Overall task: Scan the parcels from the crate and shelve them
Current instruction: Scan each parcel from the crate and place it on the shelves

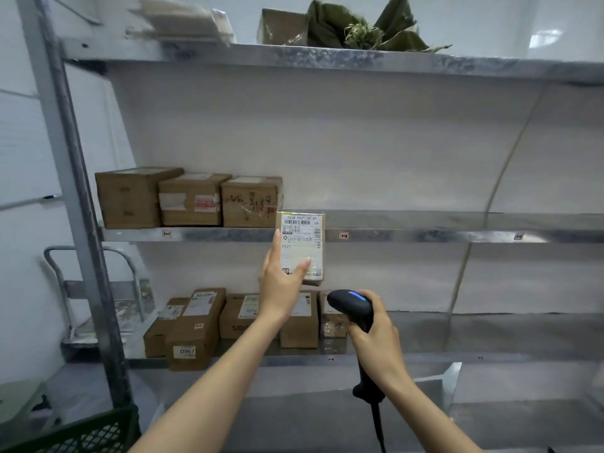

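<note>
Three boxes [189, 201] (taped) left of held parcel [302, 246].

We hold a small brown parcel [302, 246] upright in our left hand [281, 282], white barcode label facing us. Just below it, our right hand [376, 338] grips the black scanner [349, 304], blue light lit. The dark mesh crate [81, 433] sits lower left.

I have one view only, worn on the head. It faces forward at the shelving [425, 236], close up.
</note>
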